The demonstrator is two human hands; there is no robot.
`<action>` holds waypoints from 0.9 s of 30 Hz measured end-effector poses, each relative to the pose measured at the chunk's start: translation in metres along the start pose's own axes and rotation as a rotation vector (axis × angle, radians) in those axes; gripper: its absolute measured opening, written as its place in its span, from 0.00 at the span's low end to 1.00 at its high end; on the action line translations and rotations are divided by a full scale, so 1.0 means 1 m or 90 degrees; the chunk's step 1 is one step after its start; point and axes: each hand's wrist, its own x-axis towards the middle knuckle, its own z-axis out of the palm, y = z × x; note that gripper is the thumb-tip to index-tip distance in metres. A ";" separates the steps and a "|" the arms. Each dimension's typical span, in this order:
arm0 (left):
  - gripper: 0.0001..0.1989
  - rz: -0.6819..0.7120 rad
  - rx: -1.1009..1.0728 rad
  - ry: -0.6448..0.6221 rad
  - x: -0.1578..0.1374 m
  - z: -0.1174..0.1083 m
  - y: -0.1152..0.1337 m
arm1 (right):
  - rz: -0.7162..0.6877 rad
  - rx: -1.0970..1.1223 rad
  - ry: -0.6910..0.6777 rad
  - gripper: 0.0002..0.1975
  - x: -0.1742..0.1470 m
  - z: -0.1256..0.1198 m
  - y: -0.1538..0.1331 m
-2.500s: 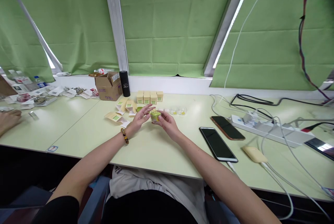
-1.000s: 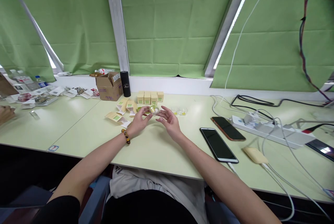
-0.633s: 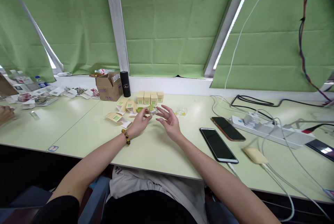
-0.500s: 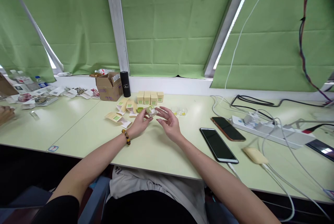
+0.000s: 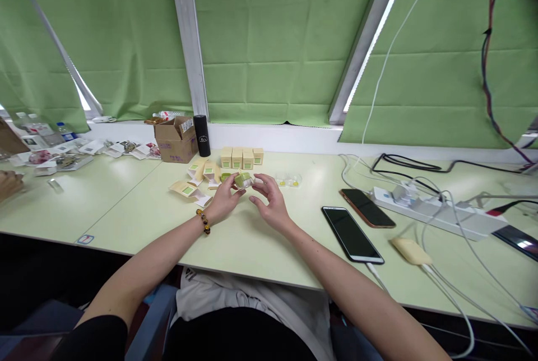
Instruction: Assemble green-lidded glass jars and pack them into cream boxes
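My left hand (image 5: 225,199) grips a small jar (image 5: 243,181) with a green lid and a clear lower part, held a little above the table. Beside it on the right, my right hand (image 5: 272,202) has its fingers apart, their tips close to the jar; whether they touch it I cannot tell. Behind my left hand, another green object (image 5: 226,177) is partly hidden. Several opened cream cartons (image 5: 184,189) lie to the left, flaps out. Closed cream cartons (image 5: 242,158) stand in a group behind. To the right sits a clear tray (image 5: 294,181) with yellow bits in it.
A cardboard box (image 5: 175,141) and a black cylinder (image 5: 202,135) stand at the back left. Two phones (image 5: 352,234), a cream case (image 5: 411,251) and a power strip (image 5: 432,212) with cables lie at right. Another person's hand (image 5: 10,184) rests at far left.
The jar has turned in my left hand, so its green lid shows more clearly. My right hand has shifted slightly, its fingers more curved.
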 end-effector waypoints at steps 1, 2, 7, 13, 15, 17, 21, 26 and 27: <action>0.23 0.007 0.018 0.008 0.000 0.000 0.000 | -0.002 -0.002 -0.002 0.27 0.000 0.000 0.000; 0.23 0.015 0.034 0.016 -0.001 0.000 0.001 | -0.003 -0.005 -0.005 0.27 0.000 0.000 0.000; 0.24 0.047 0.076 0.061 -0.003 -0.002 0.007 | 0.000 -0.022 -0.010 0.28 0.001 0.001 0.004; 0.23 0.128 0.131 0.091 -0.004 -0.003 0.010 | 0.084 0.019 0.026 0.31 0.005 0.001 0.015; 0.22 0.171 0.164 0.093 -0.005 -0.004 0.012 | 0.127 0.054 0.027 0.29 0.006 0.001 0.017; 0.22 0.209 0.197 0.078 -0.006 -0.005 0.014 | 0.165 0.105 0.010 0.27 0.008 0.000 0.019; 0.23 0.252 0.212 0.049 -0.007 -0.006 0.018 | 0.228 0.260 0.011 0.27 0.009 -0.003 0.020; 0.19 0.240 0.167 0.069 -0.006 -0.008 0.019 | 0.273 0.385 -0.060 0.20 0.010 -0.013 0.013; 0.16 0.234 0.163 0.075 -0.006 -0.008 0.018 | 0.274 0.392 -0.073 0.19 0.010 -0.014 0.012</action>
